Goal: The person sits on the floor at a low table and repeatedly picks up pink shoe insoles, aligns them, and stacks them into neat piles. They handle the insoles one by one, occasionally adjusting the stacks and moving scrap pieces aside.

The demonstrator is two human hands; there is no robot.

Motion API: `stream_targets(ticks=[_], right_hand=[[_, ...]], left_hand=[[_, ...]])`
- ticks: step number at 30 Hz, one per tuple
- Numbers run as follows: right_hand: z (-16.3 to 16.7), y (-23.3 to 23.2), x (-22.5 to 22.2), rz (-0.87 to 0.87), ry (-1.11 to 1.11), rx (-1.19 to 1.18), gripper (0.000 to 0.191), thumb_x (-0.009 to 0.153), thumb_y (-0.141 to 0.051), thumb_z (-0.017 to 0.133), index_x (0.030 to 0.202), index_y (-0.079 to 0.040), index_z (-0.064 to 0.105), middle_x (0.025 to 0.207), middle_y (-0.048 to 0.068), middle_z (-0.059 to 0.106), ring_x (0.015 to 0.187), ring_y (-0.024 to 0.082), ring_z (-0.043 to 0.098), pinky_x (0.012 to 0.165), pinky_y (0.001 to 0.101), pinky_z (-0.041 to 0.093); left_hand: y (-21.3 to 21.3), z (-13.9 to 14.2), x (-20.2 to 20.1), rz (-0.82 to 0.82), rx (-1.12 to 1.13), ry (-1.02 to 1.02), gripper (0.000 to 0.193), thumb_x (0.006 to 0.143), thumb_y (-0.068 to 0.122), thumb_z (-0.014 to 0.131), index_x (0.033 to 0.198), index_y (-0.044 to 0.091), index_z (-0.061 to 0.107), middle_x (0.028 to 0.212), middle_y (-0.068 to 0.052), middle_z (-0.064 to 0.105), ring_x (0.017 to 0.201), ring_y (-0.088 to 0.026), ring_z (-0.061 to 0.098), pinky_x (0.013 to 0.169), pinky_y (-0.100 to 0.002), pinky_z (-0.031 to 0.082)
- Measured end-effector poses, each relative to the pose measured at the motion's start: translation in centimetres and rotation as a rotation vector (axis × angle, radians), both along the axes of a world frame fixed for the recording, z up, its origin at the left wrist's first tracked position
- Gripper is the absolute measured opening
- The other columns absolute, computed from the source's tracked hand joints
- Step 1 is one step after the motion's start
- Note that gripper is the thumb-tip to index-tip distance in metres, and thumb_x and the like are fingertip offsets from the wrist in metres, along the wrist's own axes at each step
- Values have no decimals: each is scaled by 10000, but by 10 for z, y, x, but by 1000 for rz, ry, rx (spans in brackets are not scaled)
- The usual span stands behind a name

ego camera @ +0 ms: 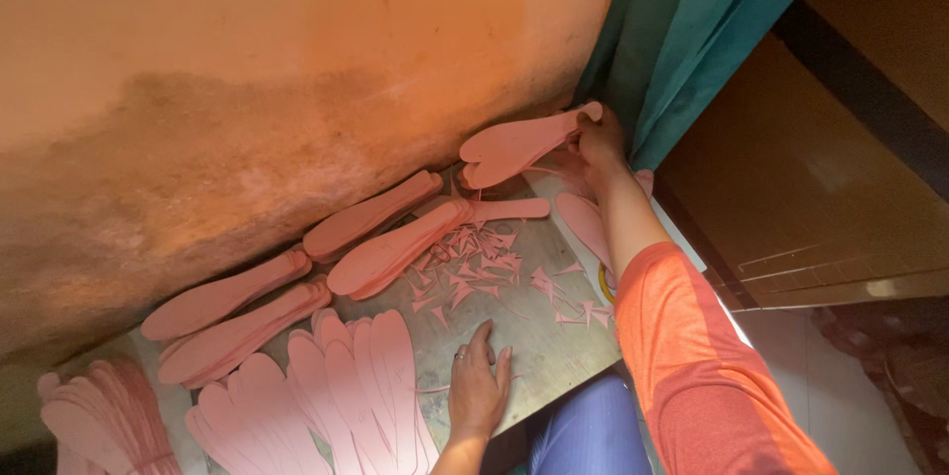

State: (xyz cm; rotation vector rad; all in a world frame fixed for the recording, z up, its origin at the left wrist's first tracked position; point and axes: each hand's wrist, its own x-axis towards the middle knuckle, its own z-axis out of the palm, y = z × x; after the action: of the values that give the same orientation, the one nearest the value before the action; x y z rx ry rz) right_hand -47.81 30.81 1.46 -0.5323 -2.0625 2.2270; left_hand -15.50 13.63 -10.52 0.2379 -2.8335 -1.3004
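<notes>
My right hand (600,142) reaches far forward to the corner by the curtain and grips a stack of pink sole-shaped cutouts (514,146) by one end, lifted a little off the board. My left hand (477,389) lies flat, fingers together, on the grey work board (539,332), just right of a fanned pile of pink cutouts (356,386). More stacks of pink cutouts (390,248) lean in rows against the wall. Small pink triangular scraps (474,267) are strewn over the board between the hands.
An orange stained wall (247,89) runs along the left and back. A teal curtain (692,30) hangs at the right of the corner, beside a brown door panel (811,188). Another bundle of pink cutouts (99,416) lies at the bottom left.
</notes>
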Motion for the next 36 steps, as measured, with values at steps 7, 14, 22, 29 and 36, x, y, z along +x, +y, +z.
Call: stream_targets(ticks=[7, 14, 22, 29, 36], right_hand=[[-26, 39, 5, -136, 99, -230, 225, 1055, -128, 566, 1275, -82, 569, 874, 52, 631, 663, 125, 588, 558, 267, 492], [-63, 100, 199, -284, 230, -271, 448, 1088, -56, 460, 1515, 58, 385, 1000, 75, 582, 810, 132, 557, 733, 287, 502], [-156, 162, 356, -298, -134, -211, 476, 1007, -50, 498, 1472, 41, 453, 916, 162, 616, 697, 194, 582, 621, 334, 491], [-188, 177, 379, -288, -153, -260, 469, 986, -50, 516, 1445, 37, 474, 933, 155, 642, 697, 205, 609, 614, 356, 507], [-175, 165, 363, -295, -149, -274, 455, 987, -47, 523, 1437, 12, 487, 949, 139, 621, 712, 198, 600, 615, 350, 494]], left_hand=[[1, 6, -14, 39, 70, 17, 411, 851, 305, 734, 1201, 116, 633, 806, -89, 621, 841, -296, 618, 776, -435, 497], [23, 19, -186, 1, -248, 344, 271, 837, 171, 695, 1081, 69, 637, 1009, -154, 669, 1029, -379, 603, 850, -521, 461], [30, 24, -296, -34, -624, 430, 755, 627, 127, 726, 1340, 17, 505, 1253, -199, 572, 1180, -422, 538, 960, -513, 443], [28, 14, -304, -129, -821, 348, 304, 926, 190, 644, 1201, 65, 612, 1149, -124, 601, 1074, -328, 635, 872, -461, 533], [28, 30, -303, -336, -665, 293, 268, 948, 201, 578, 1179, 69, 611, 1173, -158, 622, 1019, -374, 645, 863, -500, 527]])
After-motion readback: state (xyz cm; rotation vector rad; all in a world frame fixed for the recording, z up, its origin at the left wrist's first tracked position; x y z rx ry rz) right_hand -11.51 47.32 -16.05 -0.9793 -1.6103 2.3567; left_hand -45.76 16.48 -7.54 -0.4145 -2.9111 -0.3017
